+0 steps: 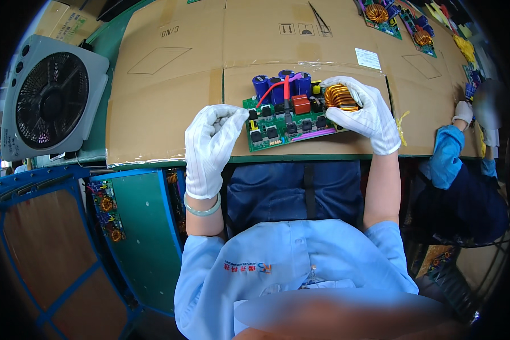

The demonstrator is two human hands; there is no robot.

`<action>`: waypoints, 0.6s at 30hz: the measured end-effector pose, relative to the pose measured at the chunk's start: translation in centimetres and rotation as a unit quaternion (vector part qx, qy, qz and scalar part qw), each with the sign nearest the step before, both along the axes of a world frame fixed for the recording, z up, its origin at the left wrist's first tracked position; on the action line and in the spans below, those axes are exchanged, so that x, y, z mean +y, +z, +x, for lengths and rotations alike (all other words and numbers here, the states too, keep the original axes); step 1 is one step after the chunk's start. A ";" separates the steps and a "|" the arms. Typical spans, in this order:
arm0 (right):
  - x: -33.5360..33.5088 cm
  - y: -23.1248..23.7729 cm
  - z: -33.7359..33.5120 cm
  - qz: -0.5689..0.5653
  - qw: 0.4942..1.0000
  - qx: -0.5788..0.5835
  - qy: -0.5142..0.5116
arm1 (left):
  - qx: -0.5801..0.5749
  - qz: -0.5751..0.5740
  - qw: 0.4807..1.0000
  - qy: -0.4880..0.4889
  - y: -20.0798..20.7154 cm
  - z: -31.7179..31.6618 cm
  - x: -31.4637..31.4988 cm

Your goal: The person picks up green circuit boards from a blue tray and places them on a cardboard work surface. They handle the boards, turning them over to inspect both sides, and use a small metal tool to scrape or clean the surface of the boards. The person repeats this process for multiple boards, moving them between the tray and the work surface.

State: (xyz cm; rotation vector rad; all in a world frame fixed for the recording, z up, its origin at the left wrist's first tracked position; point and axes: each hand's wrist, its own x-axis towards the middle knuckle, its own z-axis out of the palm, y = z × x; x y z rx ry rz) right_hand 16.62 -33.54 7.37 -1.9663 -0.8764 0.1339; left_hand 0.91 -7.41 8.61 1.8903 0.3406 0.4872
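A green circuit board (275,126) lies near the front edge of the cardboard-covered table. It carries blue cylindrical capacitors (260,86), a red block-shaped part (301,104), red wires and black components. My right hand (370,113), in a white glove, curls round the copper-wound coil (341,97) at the board's right end. At the board's left edge is my gloved left hand (212,146), its thumb and forefinger pinched together at a corner beside a black component. Whether something small sits between those fingertips I cannot make out.
Flattened cardboard (170,102) covers the table. A grey box fan (54,99) stands at the left. Tweezers (319,20) lie at the back, with more coil-bearing boards (378,14) at the far right. A co-worker's blue sleeve (446,156) reaches in at the right.
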 end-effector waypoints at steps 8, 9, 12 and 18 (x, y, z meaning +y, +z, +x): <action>-0.2 -0.1 0.3 -0.020 1.000 -0.001 -0.001 | 0.035 0.052 0.996 -0.061 -0.4 0.3 -1.7; -0.2 -0.2 0.2 -0.012 1.000 0.009 0.000 | 0.036 0.057 0.996 -0.059 -0.5 0.4 -1.8; 0.1 0.2 0.0 -0.030 1.000 0.009 -0.003 | 0.045 -0.001 0.998 -0.052 -1.0 0.5 -1.8; 0.0 -0.3 0.4 -0.062 0.997 -0.030 -0.016 | 0.075 -0.070 0.993 -0.052 -0.9 0.8 -1.5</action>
